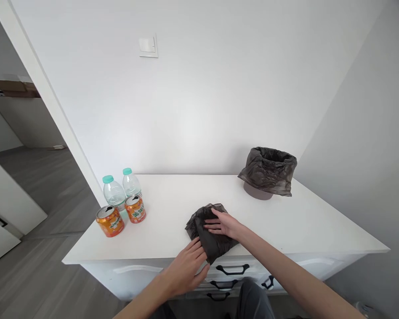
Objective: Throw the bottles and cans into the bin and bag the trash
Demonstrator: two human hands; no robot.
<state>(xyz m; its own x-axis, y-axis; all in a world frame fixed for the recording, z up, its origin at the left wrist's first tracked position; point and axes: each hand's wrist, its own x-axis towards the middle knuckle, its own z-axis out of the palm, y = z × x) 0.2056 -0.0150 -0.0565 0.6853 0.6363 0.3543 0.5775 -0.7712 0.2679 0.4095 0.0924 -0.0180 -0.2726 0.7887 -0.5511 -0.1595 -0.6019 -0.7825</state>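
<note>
A crumpled black plastic bag (216, 246) lies at the front middle of the white cabinet top (173, 195). My left hand (189, 266) is at the bag's near left edge, with its fingers extended against the plastic and the thumb apart. Across the bag's upper part rests my right hand (223, 224), fingers spread and lying on the dark plastic. Part of the bag is hidden beneath both hands.
Two orange cans (110, 221) (136, 209) and two clear bottles with teal caps (113, 192) (131, 182) stand at the left. A bin lined with a black bag (269, 173) stands at the back right. Drawer handles (232, 269) project below the front edge.
</note>
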